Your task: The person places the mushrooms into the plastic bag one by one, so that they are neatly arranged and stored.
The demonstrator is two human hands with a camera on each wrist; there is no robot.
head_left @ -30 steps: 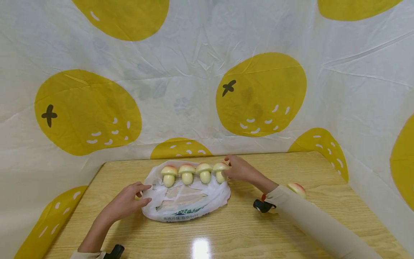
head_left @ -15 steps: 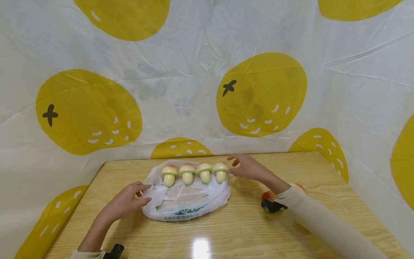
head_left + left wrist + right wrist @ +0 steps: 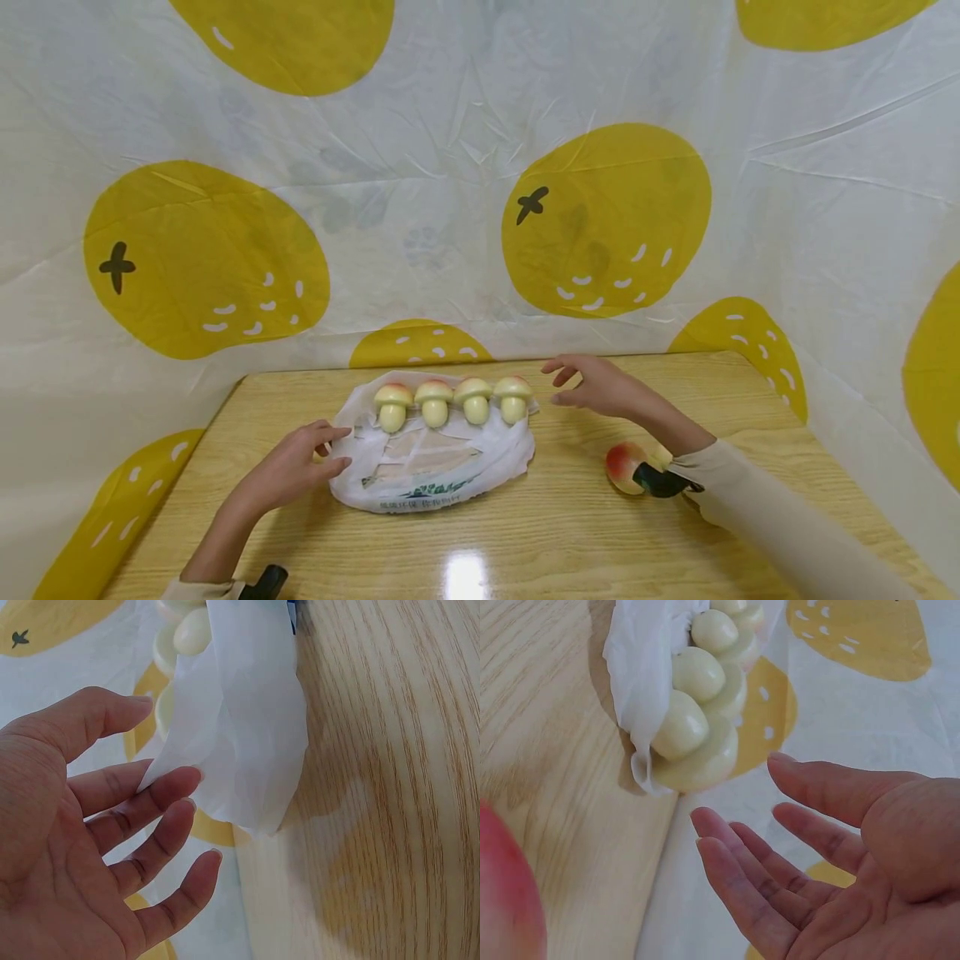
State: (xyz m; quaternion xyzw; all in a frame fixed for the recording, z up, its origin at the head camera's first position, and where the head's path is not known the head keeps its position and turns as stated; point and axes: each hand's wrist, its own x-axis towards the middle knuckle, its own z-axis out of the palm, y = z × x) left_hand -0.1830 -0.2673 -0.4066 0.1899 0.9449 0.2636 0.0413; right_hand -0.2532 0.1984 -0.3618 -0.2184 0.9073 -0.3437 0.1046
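Observation:
Several toy mushrooms (image 3: 476, 402) with pale stems and red-tinged caps lie in a row along the far part of a white plastic bag (image 3: 495, 454) with green print. My left hand (image 3: 296, 462) is at the bag's left edge. In the left wrist view, the fingers of the left hand (image 3: 90, 817) touch the thin bag edge (image 3: 247, 727) while the thumb stands apart from it. My right hand (image 3: 592, 387) hovers right of the rightmost mushroom (image 3: 513, 400). Its fingers are loosely spread and hold nothing, as the right wrist view shows.
Another mushroom (image 3: 624, 465) with a red cap lies on the wooden table (image 3: 555, 533) under my right forearm, partly hidden by the black wrist camera (image 3: 663, 481). A white curtain (image 3: 420, 250) printed with yellow fruit encloses the table's back and sides.
My right hand has let go of the rightmost mushroom and drawn away to the right. More of the mushroom under the right forearm now shows. The left hand has stayed put.

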